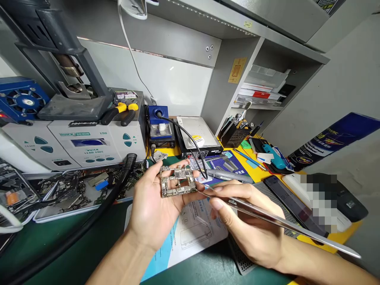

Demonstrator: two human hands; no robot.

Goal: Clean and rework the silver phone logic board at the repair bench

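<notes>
A small phone circuit board [175, 192] with cut-out openings lies tilted on the fingers of my left hand [154, 209], its edge near my thumb. The palm faces up and the fingers curl beneath the board. My right hand [252, 221] pinches a pair of metal tweezers [285, 225] between thumb and forefinger. The tweezers' tips reach the right edge of the board; whether they touch it I cannot tell. Below both hands lies a white and blue printed sheet [196, 241] on the green mat [109, 241].
At left stands a grey hot-air station [80, 142], with a black hose [97, 221] crossing the mat. Beside it, a tray [71, 209] holds scrap boards. A soldering iron [228, 175] lies behind my right hand. A phone [293, 202] and a spray can [332, 142] are at right.
</notes>
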